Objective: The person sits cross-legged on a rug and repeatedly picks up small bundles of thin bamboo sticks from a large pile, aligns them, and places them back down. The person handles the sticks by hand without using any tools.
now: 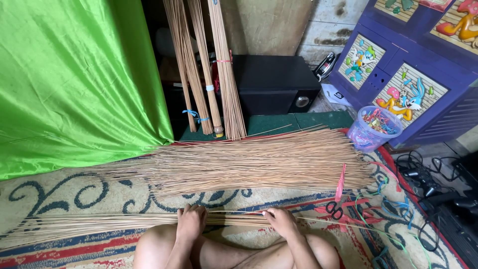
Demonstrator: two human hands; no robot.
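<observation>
A thin bundle of long tan sticks point(99, 223) lies across the patterned carpet in front of my knees. My left hand point(191, 222) is closed around this bundle near its middle. My right hand point(280, 220) grips the same bundle further right, fingers pinched on the sticks. Beyond the hands a large loose pile of the same sticks point(259, 160) lies spread on the carpet. A pink strip point(340, 182) lies over its right end.
Tied stick bundles point(209, 65) lean upright at the back beside a green cloth point(74, 74) and a black speaker point(274, 82). Scissors point(334, 209), coloured strips, a clear tub of bands point(373, 128), a purple cabinet point(423, 65) and cables point(433, 184) are on the right.
</observation>
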